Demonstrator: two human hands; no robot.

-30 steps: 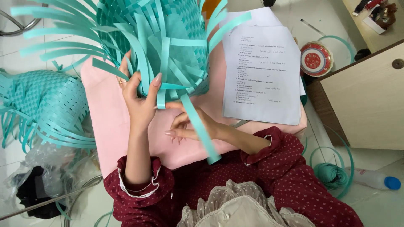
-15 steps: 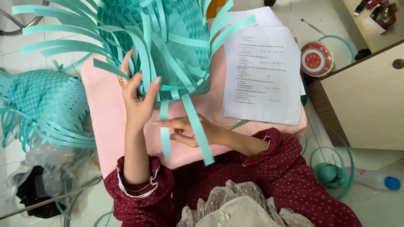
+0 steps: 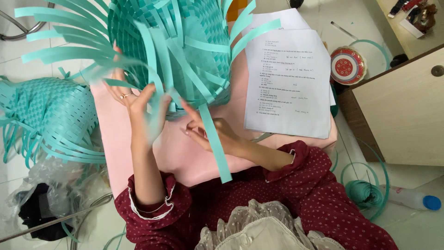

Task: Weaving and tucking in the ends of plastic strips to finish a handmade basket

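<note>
Now I see the half-woven teal plastic-strip basket (image 3: 175, 46) in the upper middle of the frame, its body woven, many strips loose. My left hand (image 3: 138, 104) rests open against it. My right hand (image 3: 210, 132) pinches 1 long teal strip (image 3: 213, 139).

Smooth teal plastic-strip woven basket (image 3: 171, 51); matt white paper sheets (image 3: 286, 83).

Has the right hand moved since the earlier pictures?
Yes. The right hand has shifted slightly toward the paper sheet, still holding a teal strip.
</note>
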